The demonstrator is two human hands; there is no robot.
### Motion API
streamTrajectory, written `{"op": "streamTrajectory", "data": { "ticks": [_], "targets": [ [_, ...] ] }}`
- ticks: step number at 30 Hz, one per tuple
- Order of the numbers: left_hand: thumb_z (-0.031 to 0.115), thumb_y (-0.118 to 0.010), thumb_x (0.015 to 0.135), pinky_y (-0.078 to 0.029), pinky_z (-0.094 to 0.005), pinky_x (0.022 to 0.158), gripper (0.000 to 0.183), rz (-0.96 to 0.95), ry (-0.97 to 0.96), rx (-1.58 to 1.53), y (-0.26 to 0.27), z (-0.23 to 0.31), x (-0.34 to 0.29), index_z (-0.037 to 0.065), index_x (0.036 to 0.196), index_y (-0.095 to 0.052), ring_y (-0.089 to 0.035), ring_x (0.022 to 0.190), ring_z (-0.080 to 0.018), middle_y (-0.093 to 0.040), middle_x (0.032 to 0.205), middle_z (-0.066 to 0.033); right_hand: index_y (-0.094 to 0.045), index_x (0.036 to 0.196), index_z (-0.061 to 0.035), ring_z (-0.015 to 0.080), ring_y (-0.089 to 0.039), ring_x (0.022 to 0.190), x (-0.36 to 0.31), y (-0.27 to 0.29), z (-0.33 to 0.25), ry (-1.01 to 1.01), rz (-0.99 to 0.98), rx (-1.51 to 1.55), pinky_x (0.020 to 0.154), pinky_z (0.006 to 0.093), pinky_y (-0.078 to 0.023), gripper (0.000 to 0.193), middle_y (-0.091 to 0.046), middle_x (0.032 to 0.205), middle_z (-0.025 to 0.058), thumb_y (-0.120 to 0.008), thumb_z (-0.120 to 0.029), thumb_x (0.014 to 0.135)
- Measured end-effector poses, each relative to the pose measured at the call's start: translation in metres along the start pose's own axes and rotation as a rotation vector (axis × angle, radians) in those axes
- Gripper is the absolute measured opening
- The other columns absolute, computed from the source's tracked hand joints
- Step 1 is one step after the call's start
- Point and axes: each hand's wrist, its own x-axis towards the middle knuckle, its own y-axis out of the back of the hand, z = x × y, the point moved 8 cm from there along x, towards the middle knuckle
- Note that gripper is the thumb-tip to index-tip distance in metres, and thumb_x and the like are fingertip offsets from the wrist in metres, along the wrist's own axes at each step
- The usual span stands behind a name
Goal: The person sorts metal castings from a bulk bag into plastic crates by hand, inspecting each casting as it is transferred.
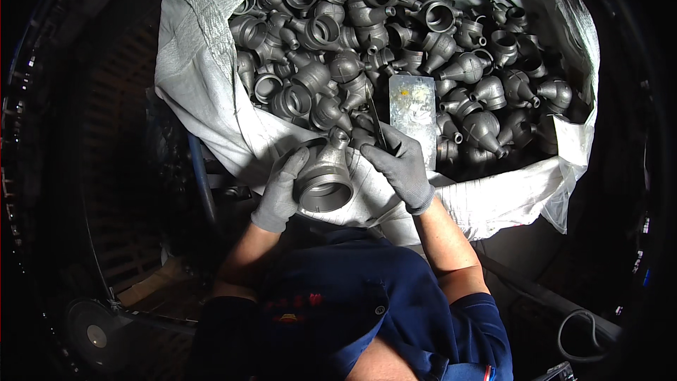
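Note:
My left hand [283, 187], in a grey glove, is closed round the side of a grey metal casting [326, 176]. The casting is bulb-shaped, with a wide threaded opening turned toward me and a narrow neck pointing away. My right hand [402, 169], also gloved, is closed on a thin, dark, flat tool [376, 118] like a file, whose free end points away from me. This hand is just right of the casting's neck. Whether its fingertips touch the casting I cannot tell.
A large white woven bulk bag [201, 92] stands open before me, its rim folded outward. Many similar castings [345, 67] lie heaped in it. A rectangular metal plate [416, 123] rests on them beyond my right hand. A blue bar [201, 180] stands left of the bag, and a looped cable [585, 339] lies lower right.

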Motion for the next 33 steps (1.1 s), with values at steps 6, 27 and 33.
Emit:
{"op": "streamTrajectory", "data": {
  "ticks": [6, 27, 33],
  "targets": [
    [0.026, -0.049, 0.095, -0.05, -0.0298, 0.086, 0.038, -0.043, -0.027, 0.043, -0.013, 0.009, -0.006, -0.003, 0.119, -0.055, -0.062, 0.099, -0.0181, -0.062, 0.111, -0.0111, -0.056, 0.125, -0.0001, 0.0012, -0.048, 0.068, 0.007, -0.011, -0.006, 0.03, -0.059, 0.067, 0.058, 0.0168, -0.039, 0.042, -0.058, 0.083, -0.0021, -0.063, -0.006, 0.084],
    [0.029, -0.047, 0.097, -0.044, -0.0365, 0.098, 0.047, -0.185, 0.216, -0.281, -0.008, -0.029, -0.011, 0.003, 0.135, -0.04, -0.053, 0.116, -0.0212, -0.053, 0.127, -0.0118, -0.058, 0.12, 0.0021, 0.0024, -0.04, 0.054, 0.012, -0.018, 0.024, -0.242, -0.074, 0.326, 0.048, 0.0165, -0.032, 0.035, -0.056, 0.076, -0.0025, -0.056, -0.018, 0.092],
    [0.028, -0.051, 0.095, -0.044, -0.0346, 0.098, 0.048, -0.18, 0.178, -0.181, -0.005, -0.034, -0.005, 0.003, 0.134, -0.043, -0.052, 0.116, -0.0193, -0.052, 0.127, -0.0103, -0.058, 0.12, 0.0019, 0.0021, -0.042, 0.054, 0.009, -0.013, 0.025, -0.214, -0.047, 0.274, 0.047, 0.0161, -0.032, 0.034, -0.058, 0.076, -0.0018, -0.057, -0.018, 0.092]
  ]
}}
